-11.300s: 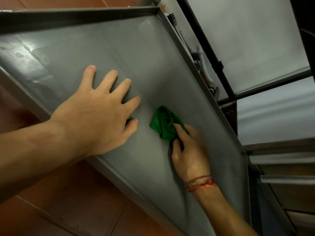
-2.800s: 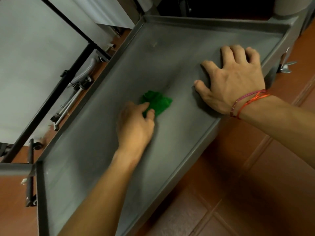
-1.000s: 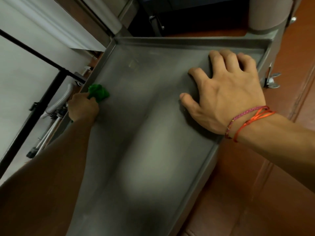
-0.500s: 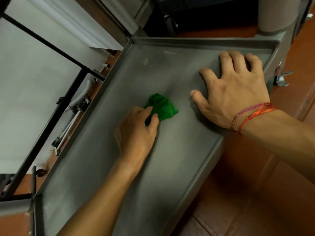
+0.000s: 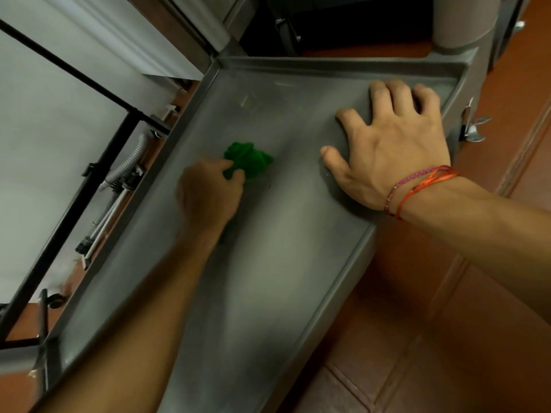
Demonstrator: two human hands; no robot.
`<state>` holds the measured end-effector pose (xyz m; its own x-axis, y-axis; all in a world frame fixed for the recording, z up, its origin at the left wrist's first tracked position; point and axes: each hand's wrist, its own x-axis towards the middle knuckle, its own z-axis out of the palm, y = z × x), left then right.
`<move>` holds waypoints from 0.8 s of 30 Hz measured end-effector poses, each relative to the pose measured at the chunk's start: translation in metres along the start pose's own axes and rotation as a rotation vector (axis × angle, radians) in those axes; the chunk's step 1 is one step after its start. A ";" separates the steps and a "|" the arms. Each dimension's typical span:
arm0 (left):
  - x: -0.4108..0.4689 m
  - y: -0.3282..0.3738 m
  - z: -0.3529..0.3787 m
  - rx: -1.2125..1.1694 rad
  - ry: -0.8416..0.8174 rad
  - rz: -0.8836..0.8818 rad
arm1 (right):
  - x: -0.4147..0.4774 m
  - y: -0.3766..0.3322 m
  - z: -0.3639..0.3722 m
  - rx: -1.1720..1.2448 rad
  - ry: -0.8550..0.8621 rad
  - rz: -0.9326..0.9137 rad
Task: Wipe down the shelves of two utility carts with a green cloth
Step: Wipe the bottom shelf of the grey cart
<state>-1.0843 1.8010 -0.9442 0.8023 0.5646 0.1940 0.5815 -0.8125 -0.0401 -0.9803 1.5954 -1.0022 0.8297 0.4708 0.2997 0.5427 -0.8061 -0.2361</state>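
A grey metal cart shelf (image 5: 286, 263) with a raised rim runs from the lower left to the upper right. My left hand (image 5: 208, 195) grips a bunched green cloth (image 5: 247, 159) and holds it down on the shelf's middle, left of centre. Most of the cloth sticks out past my fingers; a bit shows under my wrist. My right hand (image 5: 390, 150), with red and pink strings at the wrist, rests flat with spread fingers on the shelf near its far right corner.
A black metal frame (image 5: 98, 162) with white panels stands close along the shelf's left side, with a grey ribbed hose (image 5: 131, 159) and brushes beside it. Reddish-brown floor tiles (image 5: 447, 338) lie to the right. A grey round post (image 5: 459, 22) rises at the far right corner.
My left hand swept the cloth from the shelf's left rim back toward the middle, then slightly left again. My right hand has stayed planted at the far right corner.
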 end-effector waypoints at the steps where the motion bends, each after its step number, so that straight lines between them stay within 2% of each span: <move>1: -0.014 0.010 -0.004 0.005 -0.022 0.011 | 0.000 0.000 0.000 0.004 0.003 0.000; 12: -0.129 0.084 -0.035 -0.181 -0.055 0.280 | -0.007 0.004 -0.005 -0.009 0.004 -0.047; 20: -0.125 0.075 -0.035 -0.103 -0.030 0.424 | -0.010 0.009 -0.009 -0.001 -0.013 -0.078; 22: -0.104 0.063 -0.029 -0.039 -0.020 0.417 | -0.009 0.009 -0.007 0.009 -0.016 -0.078; 24: -0.073 0.049 -0.023 -0.012 -0.032 0.326 | -0.009 0.008 -0.006 0.012 -0.023 -0.080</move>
<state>-1.1175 1.7160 -0.9380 0.9499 0.2785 0.1415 0.2918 -0.9528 -0.0833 -0.9849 1.5824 -1.0010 0.7860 0.5421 0.2971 0.6092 -0.7609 -0.2235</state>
